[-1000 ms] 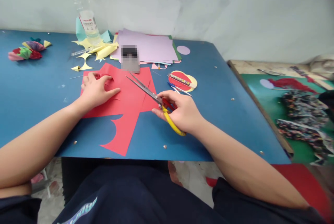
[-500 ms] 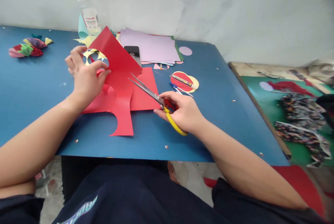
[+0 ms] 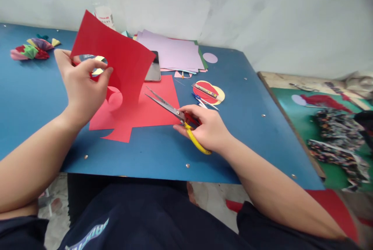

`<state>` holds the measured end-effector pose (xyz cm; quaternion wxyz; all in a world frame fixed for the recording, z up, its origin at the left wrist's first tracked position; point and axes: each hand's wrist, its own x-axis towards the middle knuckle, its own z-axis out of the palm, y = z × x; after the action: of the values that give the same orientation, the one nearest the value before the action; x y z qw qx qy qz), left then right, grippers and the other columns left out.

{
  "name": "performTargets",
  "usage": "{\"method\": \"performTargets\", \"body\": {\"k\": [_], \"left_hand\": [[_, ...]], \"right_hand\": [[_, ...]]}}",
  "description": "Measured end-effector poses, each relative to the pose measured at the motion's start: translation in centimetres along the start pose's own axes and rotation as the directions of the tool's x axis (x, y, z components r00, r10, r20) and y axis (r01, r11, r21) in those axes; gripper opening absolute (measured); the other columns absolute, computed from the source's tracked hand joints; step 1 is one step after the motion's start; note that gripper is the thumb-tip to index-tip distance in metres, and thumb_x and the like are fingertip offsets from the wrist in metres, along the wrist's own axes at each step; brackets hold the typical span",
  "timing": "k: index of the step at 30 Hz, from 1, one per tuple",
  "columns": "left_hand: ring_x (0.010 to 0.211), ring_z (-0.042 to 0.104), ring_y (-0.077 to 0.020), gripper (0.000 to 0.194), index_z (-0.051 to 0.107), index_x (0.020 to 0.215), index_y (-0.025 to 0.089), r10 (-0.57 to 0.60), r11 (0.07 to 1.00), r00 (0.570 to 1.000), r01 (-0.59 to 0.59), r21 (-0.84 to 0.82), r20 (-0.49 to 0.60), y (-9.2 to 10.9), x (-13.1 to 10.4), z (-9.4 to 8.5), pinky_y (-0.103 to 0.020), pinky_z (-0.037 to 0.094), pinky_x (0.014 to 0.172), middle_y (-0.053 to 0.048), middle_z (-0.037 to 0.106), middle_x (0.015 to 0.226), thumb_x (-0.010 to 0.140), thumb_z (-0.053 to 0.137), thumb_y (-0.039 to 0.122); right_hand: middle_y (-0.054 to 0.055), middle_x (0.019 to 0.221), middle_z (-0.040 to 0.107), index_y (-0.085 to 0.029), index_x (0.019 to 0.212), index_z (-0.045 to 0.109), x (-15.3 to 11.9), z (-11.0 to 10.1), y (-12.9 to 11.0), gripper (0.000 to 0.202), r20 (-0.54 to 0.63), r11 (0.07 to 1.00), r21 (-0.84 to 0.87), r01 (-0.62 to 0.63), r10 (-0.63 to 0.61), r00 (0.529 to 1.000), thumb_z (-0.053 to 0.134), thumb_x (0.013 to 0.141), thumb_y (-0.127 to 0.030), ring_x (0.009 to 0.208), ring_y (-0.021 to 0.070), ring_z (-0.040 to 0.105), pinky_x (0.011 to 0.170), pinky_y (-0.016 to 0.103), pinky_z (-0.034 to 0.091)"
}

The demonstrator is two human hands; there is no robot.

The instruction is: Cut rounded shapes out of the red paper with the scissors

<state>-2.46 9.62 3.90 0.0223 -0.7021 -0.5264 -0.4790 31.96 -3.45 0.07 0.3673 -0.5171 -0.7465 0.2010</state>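
My left hand pinches a red sheet with rounded cut-outs and holds it raised over the left of the table. Its lower part hangs down over another red sheet, which lies flat. In my right hand are scissors with yellow and red handles, their blades slightly apart and pointing up-left over the flat sheet. The blades do not touch the raised sheet.
On the blue table, purple sheets lie at the back beside a phone. A bottle stands behind. Red and yellow circles with a cutter lie right. Colourful crumpled pieces sit far left.
My left hand has moved left with the red sheet, which now stands more upright and covers more of the bottle. More of the flat red sheet shows. My right hand is nearly unmoved.
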Motion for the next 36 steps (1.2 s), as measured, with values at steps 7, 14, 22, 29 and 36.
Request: {"method": "performTargets", "body": {"k": [7, 14, 22, 29, 36], "left_hand": [[0.075, 0.055, -0.0192, 0.016, 0.084, 0.088, 0.022, -0.194, 0.973, 0.964, 0.166, 0.160, 0.182, -1.4, 2.1, -1.5, -0.046, 0.058, 0.104, 0.002, 0.053, 0.066, 0.085, 0.081, 0.037], [0.068, 0.059, -0.0182, 0.019, 0.082, 0.093, 0.023, -0.238, 0.970, 0.917, 0.207, 0.130, 0.321, -1.1, 2.1, -1.9, -0.041, 0.060, 0.094, 0.000, 0.070, 0.071, 0.088, 0.077, 0.040], [0.080, 0.067, -0.0227, 0.010, 0.083, 0.090, 0.023, -0.161, 0.987, 0.922, 0.161, 0.030, 0.352, -0.5, 1.4, -1.8, -0.047, 0.067, 0.097, -0.004, 0.073, 0.085, 0.084, 0.076, 0.027], [0.156, 0.048, -0.0421, 0.013, 0.086, 0.091, 0.032, 0.040, 0.997, 0.980, -0.052, 0.059, 0.197, 0.6, 0.7, -2.1, -0.070, 0.041, 0.136, -0.015, 0.061, 0.130, 0.085, 0.083, 0.020], [0.096, 0.076, -0.0307, 0.006, 0.080, 0.075, 0.027, -0.061, 0.990, 0.857, 0.116, -0.078, 0.512, 0.1, 1.8, -3.4, -0.056, 0.066, 0.107, -0.006, 0.076, 0.091, 0.076, 0.082, 0.032]], "right_hand": [[0.003, 0.090, 0.081, -0.023, 0.115, 0.079, -0.2, 0.0, -0.2, 0.033, 0.015, 0.999, 0.029, 0.018, -0.019, 1.000, 0.091, 0.087, -0.034, 0.075, 0.0212, 0.074, 0.077, 0.033, 0.067], [0.003, 0.089, 0.081, -0.024, 0.116, 0.078, -0.3, -0.2, -0.4, 0.033, -0.004, 1.000, 0.014, 0.027, -0.027, 1.000, 0.091, 0.087, -0.033, 0.074, 0.0213, 0.074, 0.076, 0.034, 0.067], [0.004, 0.093, 0.083, -0.023, 0.117, 0.078, -0.3, -0.3, -0.7, 0.034, 0.000, 0.999, 0.034, 0.030, -0.030, 1.000, 0.092, 0.088, -0.032, 0.077, 0.0218, 0.076, 0.078, 0.034, 0.069], [0.004, 0.094, 0.083, -0.024, 0.116, 0.078, -0.3, -0.5, -0.8, 0.032, 0.014, 0.999, 0.024, 0.026, -0.027, 1.000, 0.091, 0.089, -0.031, 0.079, 0.0229, 0.077, 0.080, 0.036, 0.069], [0.004, 0.093, 0.083, -0.022, 0.117, 0.078, -0.3, -0.3, -0.6, 0.030, 0.025, 0.998, 0.029, 0.063, -0.063, 0.998, 0.090, 0.090, -0.030, 0.078, 0.0214, 0.077, 0.080, 0.033, 0.068]]}}
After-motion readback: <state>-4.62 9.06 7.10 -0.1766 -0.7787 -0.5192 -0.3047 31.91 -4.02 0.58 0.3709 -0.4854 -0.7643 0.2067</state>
